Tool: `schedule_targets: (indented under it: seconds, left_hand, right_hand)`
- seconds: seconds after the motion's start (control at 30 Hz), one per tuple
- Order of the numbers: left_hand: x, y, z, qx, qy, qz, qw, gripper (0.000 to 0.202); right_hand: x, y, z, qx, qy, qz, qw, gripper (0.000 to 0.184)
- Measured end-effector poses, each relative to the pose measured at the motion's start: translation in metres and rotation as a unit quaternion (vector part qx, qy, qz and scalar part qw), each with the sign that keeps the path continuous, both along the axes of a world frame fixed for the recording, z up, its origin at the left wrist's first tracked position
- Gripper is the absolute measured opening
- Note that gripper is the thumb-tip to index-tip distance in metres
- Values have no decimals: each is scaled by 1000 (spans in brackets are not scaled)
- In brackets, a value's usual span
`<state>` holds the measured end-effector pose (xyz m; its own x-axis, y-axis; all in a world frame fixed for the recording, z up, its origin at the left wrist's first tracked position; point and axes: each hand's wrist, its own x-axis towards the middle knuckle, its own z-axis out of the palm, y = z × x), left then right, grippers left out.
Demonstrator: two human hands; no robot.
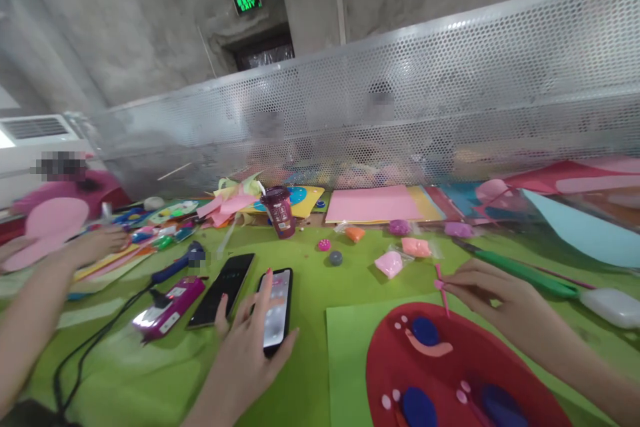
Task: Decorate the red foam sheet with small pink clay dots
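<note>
My left hand (250, 347) lies over a black smartphone (277, 317) with a lit screen. Its fingers are spread, and the index fingertip touches the screen. Pinched in my right hand (493, 290) is a thin pink stick (443, 293), pointing down at the upper edge of a red paper oval (450, 373). That oval lies on a light green sheet (345, 353) and bears dark blue discs (425, 331), small pink dots and a curved salmon strip (431, 345). Bags of pink clay (390, 265) and salmon clay (417, 247) sit just beyond.
A second dark phone (220, 293), a purple power strip (170, 307) and a glue gun (180, 263) lie left. Another person's arm (50, 307) reaches in there. Behind stand a drink cup (280, 213) and a perforated metal screen (320, 113). Green-handled scissors (530, 272) lie right.
</note>
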<state>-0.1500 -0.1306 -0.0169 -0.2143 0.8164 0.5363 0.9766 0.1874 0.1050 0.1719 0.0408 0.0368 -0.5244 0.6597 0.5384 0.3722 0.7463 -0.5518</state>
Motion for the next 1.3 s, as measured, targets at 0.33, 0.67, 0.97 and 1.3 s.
schedule_targets:
  seconds: [0.33,0.67,0.97,1.3]
  left_hand:
    - [-5,-8,3,8,-42,32,999,80]
    - [-16,-1,3,8,-111,11,994,69]
    - [-14,-9,-7,51,-175,52,982,65]
    - [-27,-26,-12,72,-112,1,991,38]
  right_hand:
    - [0,-4,2,14,8,9,1000,29]
    - [1,-4,-4,-7,-11,12,1000,27]
    - [-1,-4,-4,0,-8,16,1000,29]
    - [-1,-5,-4,-2,-16,7,1000,32]
